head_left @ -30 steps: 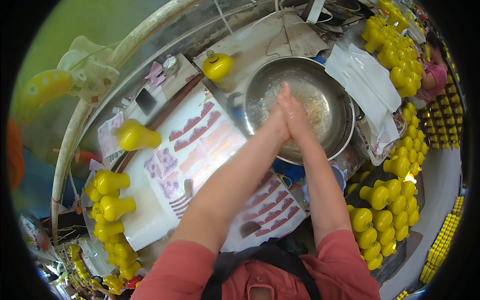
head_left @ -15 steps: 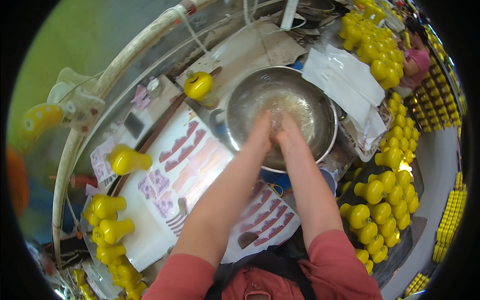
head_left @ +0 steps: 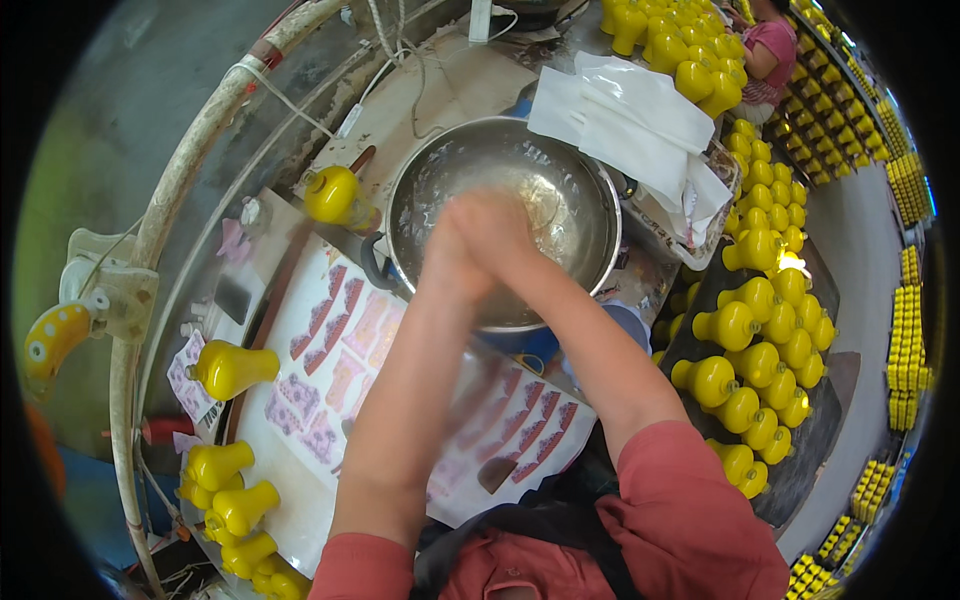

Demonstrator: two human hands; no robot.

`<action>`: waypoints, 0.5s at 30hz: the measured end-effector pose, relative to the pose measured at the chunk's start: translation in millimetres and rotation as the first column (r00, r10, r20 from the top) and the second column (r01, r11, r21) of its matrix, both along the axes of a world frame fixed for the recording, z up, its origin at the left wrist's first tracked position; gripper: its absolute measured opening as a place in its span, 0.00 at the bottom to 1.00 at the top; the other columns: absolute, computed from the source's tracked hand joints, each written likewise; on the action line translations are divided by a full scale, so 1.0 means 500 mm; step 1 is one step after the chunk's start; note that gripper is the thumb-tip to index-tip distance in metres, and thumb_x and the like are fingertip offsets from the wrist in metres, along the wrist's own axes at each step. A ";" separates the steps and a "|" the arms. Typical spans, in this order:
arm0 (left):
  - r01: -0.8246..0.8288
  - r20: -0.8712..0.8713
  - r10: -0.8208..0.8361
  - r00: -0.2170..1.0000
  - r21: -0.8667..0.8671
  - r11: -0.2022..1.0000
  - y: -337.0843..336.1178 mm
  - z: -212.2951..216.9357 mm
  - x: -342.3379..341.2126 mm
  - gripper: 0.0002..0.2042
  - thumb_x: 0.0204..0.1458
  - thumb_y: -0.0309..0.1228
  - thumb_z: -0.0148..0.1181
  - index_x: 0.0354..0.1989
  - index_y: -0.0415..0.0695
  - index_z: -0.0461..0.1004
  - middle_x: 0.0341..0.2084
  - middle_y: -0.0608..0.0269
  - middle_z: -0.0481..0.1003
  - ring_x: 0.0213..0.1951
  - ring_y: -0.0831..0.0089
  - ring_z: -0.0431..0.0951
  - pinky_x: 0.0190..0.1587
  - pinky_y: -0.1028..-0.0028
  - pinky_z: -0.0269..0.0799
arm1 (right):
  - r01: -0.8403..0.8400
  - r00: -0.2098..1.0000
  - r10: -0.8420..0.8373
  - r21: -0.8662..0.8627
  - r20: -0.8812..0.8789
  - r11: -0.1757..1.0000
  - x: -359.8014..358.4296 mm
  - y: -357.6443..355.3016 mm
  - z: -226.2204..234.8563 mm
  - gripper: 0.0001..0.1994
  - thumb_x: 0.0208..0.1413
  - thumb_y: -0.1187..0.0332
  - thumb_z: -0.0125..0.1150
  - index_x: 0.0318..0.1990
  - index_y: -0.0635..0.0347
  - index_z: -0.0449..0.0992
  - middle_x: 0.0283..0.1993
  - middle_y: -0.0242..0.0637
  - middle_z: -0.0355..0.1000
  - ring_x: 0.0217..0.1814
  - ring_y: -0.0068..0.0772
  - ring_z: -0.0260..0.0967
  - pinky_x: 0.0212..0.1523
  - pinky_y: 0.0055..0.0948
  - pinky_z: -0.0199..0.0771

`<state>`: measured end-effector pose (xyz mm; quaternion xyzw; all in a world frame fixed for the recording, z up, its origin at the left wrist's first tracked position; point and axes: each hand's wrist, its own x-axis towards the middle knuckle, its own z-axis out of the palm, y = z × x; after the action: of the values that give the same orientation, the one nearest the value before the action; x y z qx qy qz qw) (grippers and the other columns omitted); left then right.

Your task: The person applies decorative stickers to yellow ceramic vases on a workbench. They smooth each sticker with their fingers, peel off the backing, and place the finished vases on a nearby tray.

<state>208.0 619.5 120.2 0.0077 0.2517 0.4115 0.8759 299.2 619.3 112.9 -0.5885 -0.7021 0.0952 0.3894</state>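
Note:
A wide metal basin (head_left: 600,190) with shiny liquid in its bottom stands in front of me. My left hand (head_left: 450,250) and my right hand (head_left: 494,225) are pressed together over the left part of this basin, the right one lying partly across the left. Motion smears them, and their fingers cannot be made out. No object shows between them. Just below the basin, under my forearms, lie printed sheets (head_left: 505,440) with rows of purple-and-red curved patterns. A yellow vase (head_left: 333,195) stands left of the basin.
White paper sheets (head_left: 625,115) lie over a clear plastic tray at the basin's right. Several yellow vases (head_left: 740,360) crowd the right side, others (head_left: 225,465) the left. A curved pole (head_left: 165,220) borders the left. A person in pink (head_left: 768,55) sits far right.
My hands have come from reaching down inside the basin, side by side, to being pressed together higher up and further left. The whole view has shifted, with the basin now more to the left.

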 end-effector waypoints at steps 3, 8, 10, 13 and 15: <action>0.033 -0.189 -0.023 0.982 0.050 0.998 0.007 0.000 -0.003 0.23 0.67 0.52 0.47 0.48 0.43 0.74 0.44 0.57 0.79 0.43 0.63 0.79 0.49 0.62 0.76 | 0.105 0.993 -0.090 0.252 -0.070 0.962 -0.039 -0.009 0.000 0.18 0.66 0.56 0.51 0.36 0.61 0.79 0.35 0.50 0.77 0.35 0.57 0.74 0.41 0.53 0.72; 0.178 -0.387 -0.072 0.919 0.246 0.953 -0.019 -0.016 -0.001 0.23 0.64 0.50 0.54 0.55 0.44 0.69 0.50 0.58 0.74 0.49 0.66 0.76 0.50 0.67 0.74 | -0.066 0.633 -0.239 -0.360 -0.736 0.931 -0.047 -0.047 0.036 0.14 0.62 0.61 0.60 0.28 0.62 0.77 0.27 0.43 0.74 0.29 0.48 0.72 0.39 0.46 0.76; 0.222 -0.444 -0.001 0.896 0.444 0.868 -0.037 -0.021 -0.003 0.19 0.71 0.37 0.51 0.66 0.47 0.62 0.57 0.62 0.67 0.57 0.74 0.71 0.56 0.71 0.71 | -0.251 0.131 -0.267 -0.293 -0.955 0.922 -0.016 -0.041 0.047 0.12 0.59 0.65 0.64 0.26 0.61 0.74 0.23 0.41 0.71 0.27 0.44 0.70 0.38 0.41 0.76; 0.575 -0.887 0.453 0.088 0.416 0.704 -0.011 -0.029 0.001 0.11 0.65 0.36 0.59 0.48 0.41 0.76 0.33 0.62 0.80 0.28 0.74 0.78 0.33 0.73 0.76 | -0.516 -0.370 -0.426 -0.198 -0.825 0.833 0.045 -0.008 0.038 0.13 0.57 0.68 0.66 0.24 0.59 0.70 0.22 0.39 0.69 0.25 0.38 0.68 0.37 0.36 0.76; 0.513 -0.903 0.381 0.198 0.427 0.745 -0.011 -0.038 -0.002 0.10 0.61 0.28 0.62 0.48 0.39 0.76 0.29 0.66 0.78 0.24 0.78 0.75 0.29 0.77 0.73 | -0.199 -0.122 -0.451 -0.423 -0.884 0.884 0.062 0.003 0.011 0.08 0.61 0.68 0.62 0.32 0.62 0.77 0.28 0.40 0.73 0.31 0.38 0.72 0.38 0.36 0.76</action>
<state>206.9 614.2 101.1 0.5871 0.5803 0.3255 0.4611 330.1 620.8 118.6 -0.4533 -0.0699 0.6108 0.6454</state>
